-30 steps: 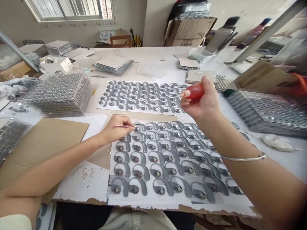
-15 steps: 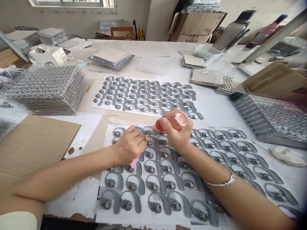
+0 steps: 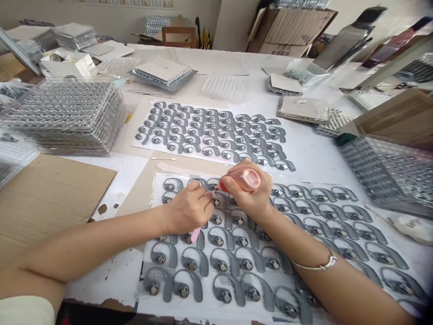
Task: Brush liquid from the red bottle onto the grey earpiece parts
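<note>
My left hand [image 3: 187, 208] pinches one pink stick [image 3: 195, 234], and my right hand [image 3: 248, 196] clenches one squeeze bottle [image 3: 244, 179], both just above the nearer of two sheets [image 3: 145, 307] of gray ear hooks [image 3: 219, 264].

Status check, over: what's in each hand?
Left hand: pink-handled pick. Right hand: red-tipped squeeze bottle. Both over grey ear-hook pieces, hands close together.

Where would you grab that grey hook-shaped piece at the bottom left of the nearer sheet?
Pinch the grey hook-shaped piece by its curved arm, from above: it lies flat, the arm is clear of neighbours, and fingers stay off the round metal disc.
</note>
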Action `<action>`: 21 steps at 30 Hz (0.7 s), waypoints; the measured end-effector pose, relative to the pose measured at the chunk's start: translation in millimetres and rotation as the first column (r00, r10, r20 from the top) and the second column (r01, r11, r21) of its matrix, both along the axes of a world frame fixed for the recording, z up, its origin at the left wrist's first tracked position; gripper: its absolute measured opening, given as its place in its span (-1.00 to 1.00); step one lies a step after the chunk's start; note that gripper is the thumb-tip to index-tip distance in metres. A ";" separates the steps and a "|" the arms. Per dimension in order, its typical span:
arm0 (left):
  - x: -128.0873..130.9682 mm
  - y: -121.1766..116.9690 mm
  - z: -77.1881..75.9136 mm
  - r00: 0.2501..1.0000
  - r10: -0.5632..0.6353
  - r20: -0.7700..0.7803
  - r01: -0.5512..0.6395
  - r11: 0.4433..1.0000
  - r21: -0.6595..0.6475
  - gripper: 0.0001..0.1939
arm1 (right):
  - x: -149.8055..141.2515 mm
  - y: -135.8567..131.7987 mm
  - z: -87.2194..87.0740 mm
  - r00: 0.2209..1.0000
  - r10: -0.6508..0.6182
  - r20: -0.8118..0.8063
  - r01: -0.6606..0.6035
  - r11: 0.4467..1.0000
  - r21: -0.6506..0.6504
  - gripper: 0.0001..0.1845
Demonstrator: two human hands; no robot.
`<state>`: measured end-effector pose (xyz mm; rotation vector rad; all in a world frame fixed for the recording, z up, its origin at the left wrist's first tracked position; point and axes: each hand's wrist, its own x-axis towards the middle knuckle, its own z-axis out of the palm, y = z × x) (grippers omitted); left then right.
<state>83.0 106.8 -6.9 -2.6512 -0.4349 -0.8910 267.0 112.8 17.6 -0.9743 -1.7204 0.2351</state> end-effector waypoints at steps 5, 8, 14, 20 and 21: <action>-0.6 -0.3 2.5 1.000 0.006 -0.024 -0.006 1.000 0.004 -0.77 | -0.6 -0.3 -0.8 1.000 -0.005 0.021 0.005 1.000 0.011 -0.84; -0.6 -0.3 1.8 0.999 0.010 -0.032 -0.010 1.000 -0.001 -0.78 | -0.3 -0.1 -0.7 0.999 -0.014 0.031 0.013 0.999 0.033 -0.84; -0.4 0.0 -0.2 1.000 0.009 -0.014 -0.009 1.000 -0.020 -0.76 | 0.2 0.0 -1.3 1.000 -0.005 0.023 0.004 0.999 0.052 -0.84; 0.1 0.2 1.2 1.000 0.013 -0.023 -0.014 1.000 -0.018 -0.74 | -0.9 0.3 -0.9 1.000 -0.022 0.012 0.021 0.999 0.048 -0.83; 0.2 0.1 1.7 1.000 0.013 -0.017 -0.013 1.000 -0.018 -0.74 | -0.8 0.4 -1.2 1.000 -0.016 0.011 0.015 0.999 0.052 -0.84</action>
